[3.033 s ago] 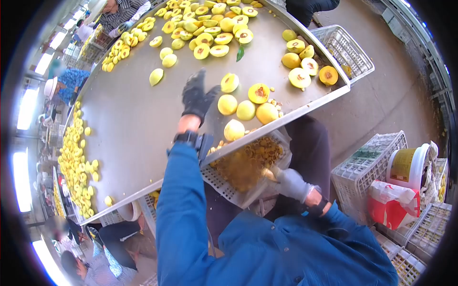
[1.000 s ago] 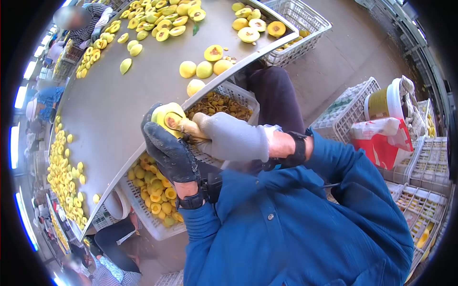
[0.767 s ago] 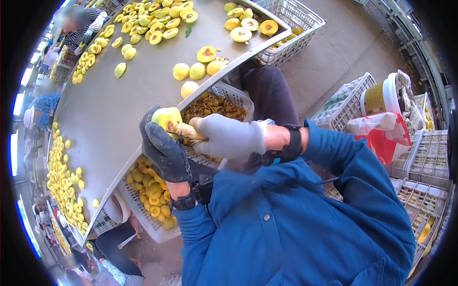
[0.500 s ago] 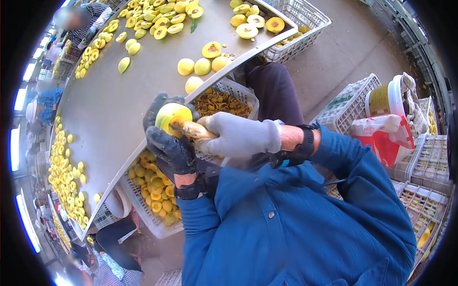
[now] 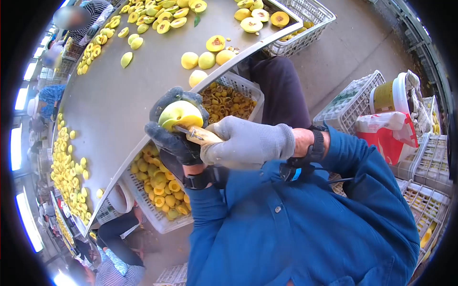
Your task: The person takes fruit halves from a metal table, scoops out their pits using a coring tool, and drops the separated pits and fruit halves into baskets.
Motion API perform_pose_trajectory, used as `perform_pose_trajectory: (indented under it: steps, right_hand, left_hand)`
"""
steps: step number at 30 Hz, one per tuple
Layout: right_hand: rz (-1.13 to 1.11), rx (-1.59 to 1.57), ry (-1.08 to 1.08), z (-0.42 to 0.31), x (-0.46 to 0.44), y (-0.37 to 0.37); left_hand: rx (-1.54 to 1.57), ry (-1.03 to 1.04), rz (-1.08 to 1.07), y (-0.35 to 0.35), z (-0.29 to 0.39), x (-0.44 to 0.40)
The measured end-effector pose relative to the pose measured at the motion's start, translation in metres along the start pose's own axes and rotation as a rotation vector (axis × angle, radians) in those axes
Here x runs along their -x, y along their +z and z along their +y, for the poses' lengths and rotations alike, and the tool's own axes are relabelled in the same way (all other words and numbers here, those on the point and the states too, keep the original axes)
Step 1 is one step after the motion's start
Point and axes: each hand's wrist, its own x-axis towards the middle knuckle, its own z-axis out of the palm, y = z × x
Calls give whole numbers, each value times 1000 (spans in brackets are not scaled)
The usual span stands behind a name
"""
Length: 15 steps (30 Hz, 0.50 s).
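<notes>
My left hand [image 5: 177, 127], in a dark rubber-coated glove, is wrapped round a yellow-green peach half [image 5: 180, 116]. My right hand [image 5: 248, 140], in a grey knit glove, grips the pale handle of a pitting knife [image 5: 204, 136]. The knife's short metal end meets the peach's cut face; how deep it sits is hidden. Both hands are just off the table's front edge. Close by on the metal table [image 5: 124, 105] lie several peach halves [image 5: 206, 60]. Below the hands, a white crate [image 5: 257, 90] contains scooped-out brown and yellow scraps.
Another crate of peach halves [image 5: 164, 193] stands under the table edge at left. More peach halves [image 5: 69, 167] are heaped along the far side. Crates, a white bucket [image 5: 400, 95] and a red-white bag [image 5: 389, 136] stand at right. Co-workers sit at left.
The peach half has turned in my left hand, showing less of its cut face. My right hand has shifted slightly right and down with the knife. The whole view has moved a little.
</notes>
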Motion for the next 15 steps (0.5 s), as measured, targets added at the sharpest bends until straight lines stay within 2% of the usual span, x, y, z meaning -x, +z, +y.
perform_pose_trajectory:
  steps: [4, 5, 7, 9, 10, 11, 15]
  right_hand:
    - [-33, -116, 8, -3, 3, 5]
    - [33, -1, -101, 2, 0, 6]
    - [161, 235, -315, 16, -8, 7]
    - [245, 604, -317, 13, 0, 3]
    - [286, 791, -328, 10, 2, 1]
    - [331, 812, -411, 21, -5, 2]
    - [485, 962, -451, 41, -30, 6]
  left_hand:
    - [84, -36, 73, 6, 0, 1]
    - [103, -63, 99, 6, 1, 2]
    - [-37, 19, -107, -5, -1, 0]
    - [-170, 62, -279, -20, 0, 1]
    - [-167, 52, -256, -23, -2, 1]
    - [-165, 41, -233, -26, -4, 2]
    - [2, -17, -41, -34, -29, 4]
